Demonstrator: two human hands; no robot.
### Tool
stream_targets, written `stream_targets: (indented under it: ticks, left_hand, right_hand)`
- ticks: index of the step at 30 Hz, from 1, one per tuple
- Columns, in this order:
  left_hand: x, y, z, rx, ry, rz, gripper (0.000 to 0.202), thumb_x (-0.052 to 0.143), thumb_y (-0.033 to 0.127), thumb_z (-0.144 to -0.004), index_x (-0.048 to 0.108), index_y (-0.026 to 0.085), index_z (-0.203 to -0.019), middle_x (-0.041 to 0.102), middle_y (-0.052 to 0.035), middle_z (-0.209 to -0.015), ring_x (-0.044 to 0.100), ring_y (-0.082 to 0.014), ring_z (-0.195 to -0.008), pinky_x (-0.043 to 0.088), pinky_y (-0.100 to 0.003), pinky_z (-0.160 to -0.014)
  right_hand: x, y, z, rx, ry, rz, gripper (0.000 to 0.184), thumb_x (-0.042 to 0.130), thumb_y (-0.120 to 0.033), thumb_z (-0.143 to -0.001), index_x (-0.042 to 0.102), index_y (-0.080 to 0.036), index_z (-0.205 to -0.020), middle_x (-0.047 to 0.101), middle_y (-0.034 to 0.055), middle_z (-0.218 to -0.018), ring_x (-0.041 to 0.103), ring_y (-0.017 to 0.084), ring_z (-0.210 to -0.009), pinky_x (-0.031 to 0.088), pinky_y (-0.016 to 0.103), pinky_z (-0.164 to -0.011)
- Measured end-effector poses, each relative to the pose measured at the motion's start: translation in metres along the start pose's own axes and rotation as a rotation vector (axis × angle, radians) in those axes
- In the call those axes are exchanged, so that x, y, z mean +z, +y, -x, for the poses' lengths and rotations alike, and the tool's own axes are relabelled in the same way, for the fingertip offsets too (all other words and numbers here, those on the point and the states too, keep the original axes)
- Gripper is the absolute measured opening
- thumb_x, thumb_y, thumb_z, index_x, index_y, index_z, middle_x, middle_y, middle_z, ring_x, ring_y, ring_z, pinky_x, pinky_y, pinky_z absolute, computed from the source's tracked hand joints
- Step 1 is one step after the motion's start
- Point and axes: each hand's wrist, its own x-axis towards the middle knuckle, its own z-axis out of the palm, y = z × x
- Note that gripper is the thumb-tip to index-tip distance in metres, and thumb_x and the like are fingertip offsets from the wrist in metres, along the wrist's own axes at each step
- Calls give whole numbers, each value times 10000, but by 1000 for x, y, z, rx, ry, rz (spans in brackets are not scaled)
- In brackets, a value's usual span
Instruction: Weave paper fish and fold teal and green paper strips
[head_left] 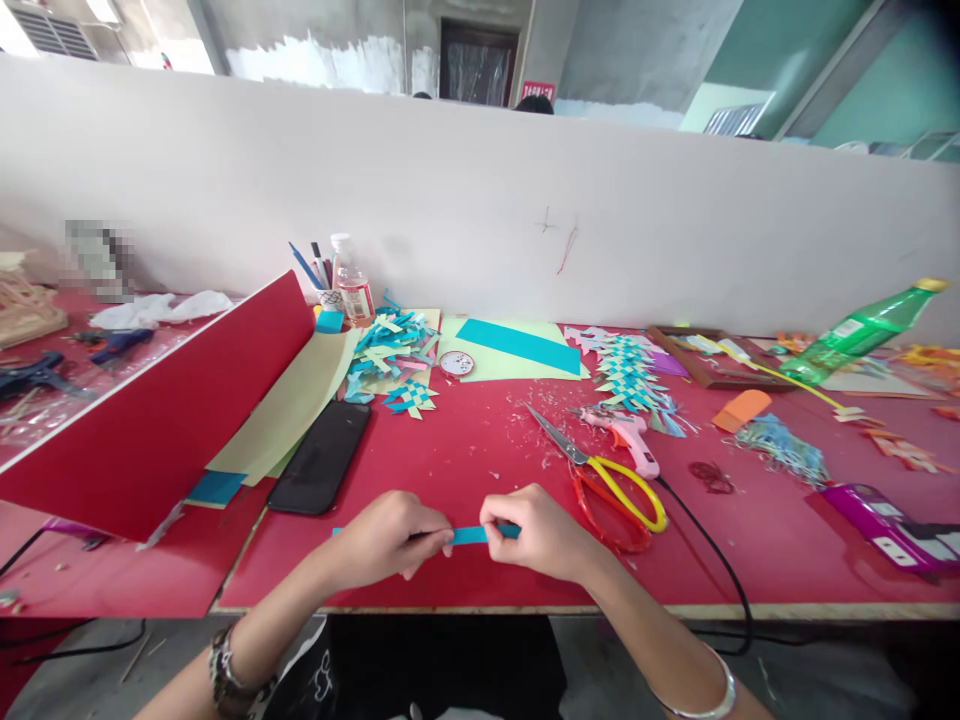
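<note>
Step, I judge: shaping a blue strip (470,536) | my left hand (397,535): fingers pinched closed on it | my right hand (536,535): likewise, by its right end | place: near the worktop's (435,455) front edge | next move calls for: even, steady pinch
</note>
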Motion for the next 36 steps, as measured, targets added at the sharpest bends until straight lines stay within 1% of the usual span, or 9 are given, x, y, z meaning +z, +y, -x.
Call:
stream_targets:
  ticks: [8,12,15,19,21,23,27,31,36]
  left_hand:
    - [-27,-27,33,-138,-39,92,360,314,302,-868,609,132,-750,462,40,-369,456,-65,-391,361,-145,-494]
    - [-35,-34,46,-216,-54,61,359,310,316,-866,598,142,-742,472,41,-380,434,-66,-362,326,-148,-441]
    - [-32,-27,39,-157,-66,13,333,323,258,-858,580,153,-675,535,22,-446,488,-69,-426,341,-150,-497]
    - [-25,-12,23,-100,-108,-12,299,336,185,-840,553,160,-636,580,10,-503,534,-76,-487,345,-149,-534]
    - [-23,-6,17,-68,-122,-27,286,349,166,-831,552,164,-628,582,13,-506,540,-79,-497,338,-153,-538]
    - [-21,-2,12,-43,-115,-74,256,374,165,-820,560,169,-644,595,12,-538,541,-86,-510,325,-164,-527]
    - [-12,3,2,-63,-27,-307,164,424,165,-782,563,176,-695,609,-7,-615,549,-125,-554,292,-203,-501]
    - [0,4,-5,-92,27,-515,142,432,113,-713,528,175,-628,559,-1,-516,503,-135,-474,228,-231,-458]
    - [1,-7,2,-6,100,-631,140,415,95,-667,489,178,-583,488,18,-433,440,-115,-409,197,-246,-452]
  right_hand:
    - [-23,37,35,165,31,2,119,409,-99,-658,447,-179,-579,408,-59,-505,388,62,-470,268,171,-460]
    - [-32,52,45,377,312,203,120,420,-185,-730,448,-192,-613,396,-49,-491,373,85,-451,295,201,-463]
    - [-27,37,35,314,497,186,112,398,-221,-788,504,-186,-785,549,23,-707,507,133,-658,394,242,-629]
    - [-8,1,9,4,221,205,254,494,-305,-781,507,-200,-1012,544,66,-1009,470,183,-971,311,339,-885]
    - [3,-8,-1,-73,52,210,140,454,-289,-822,553,-204,-874,584,22,-858,518,140,-842,288,340,-898]
    - [12,-11,-7,-92,-60,210,200,399,-261,-857,553,-186,-754,583,-2,-718,524,107,-698,348,272,-779]
    - [22,-9,-14,-46,-80,221,197,407,-274,-853,542,-173,-751,589,8,-666,515,110,-606,318,219,-565]
    - [23,-12,-16,38,-69,112,193,399,-274,-849,539,-171,-766,584,6,-633,510,104,-565,272,204,-505]
    - [15,-9,-13,61,-91,-97,211,398,-285,-844,532,-172,-725,516,-31,-589,454,73,-532,264,182,-494]
